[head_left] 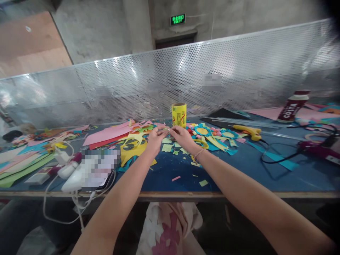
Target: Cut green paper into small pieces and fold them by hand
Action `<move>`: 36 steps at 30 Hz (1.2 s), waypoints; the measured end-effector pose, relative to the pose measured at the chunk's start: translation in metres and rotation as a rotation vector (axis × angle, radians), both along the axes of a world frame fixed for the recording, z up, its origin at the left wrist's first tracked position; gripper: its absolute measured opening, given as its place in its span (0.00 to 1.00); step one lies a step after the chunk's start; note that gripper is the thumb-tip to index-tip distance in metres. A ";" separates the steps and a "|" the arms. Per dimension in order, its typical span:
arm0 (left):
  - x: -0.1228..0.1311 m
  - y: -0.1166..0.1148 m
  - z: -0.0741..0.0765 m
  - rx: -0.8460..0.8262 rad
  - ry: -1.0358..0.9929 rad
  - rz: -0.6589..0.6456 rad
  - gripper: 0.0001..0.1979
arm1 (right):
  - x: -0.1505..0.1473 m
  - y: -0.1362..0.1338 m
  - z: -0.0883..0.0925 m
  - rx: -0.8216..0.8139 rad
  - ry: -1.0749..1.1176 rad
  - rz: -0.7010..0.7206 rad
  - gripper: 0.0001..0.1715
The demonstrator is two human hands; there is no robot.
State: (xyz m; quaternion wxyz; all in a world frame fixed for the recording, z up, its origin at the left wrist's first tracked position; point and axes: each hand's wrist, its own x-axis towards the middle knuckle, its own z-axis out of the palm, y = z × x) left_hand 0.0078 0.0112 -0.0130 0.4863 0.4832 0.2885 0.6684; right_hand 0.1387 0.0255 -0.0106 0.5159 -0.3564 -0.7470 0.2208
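Left forearm [126, 191] and right forearm [236, 186] left bare. Right wrist [196, 150] ringed by a thin bracelet [198, 154]; fine detail can't be made out. Pale, loosely folded garment [150, 220] worn over lap, marked with jagged white and magenta-pink patches [170, 232], edges slightly blurred.

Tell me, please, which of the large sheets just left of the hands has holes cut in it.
The yellow sheet beside the left hand: openings show in it, while the pink sheet and red sheet further left show none.
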 end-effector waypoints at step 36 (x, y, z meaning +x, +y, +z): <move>0.006 -0.006 0.000 -0.267 0.119 0.172 0.08 | 0.014 -0.004 0.008 0.853 -1.133 -0.230 0.10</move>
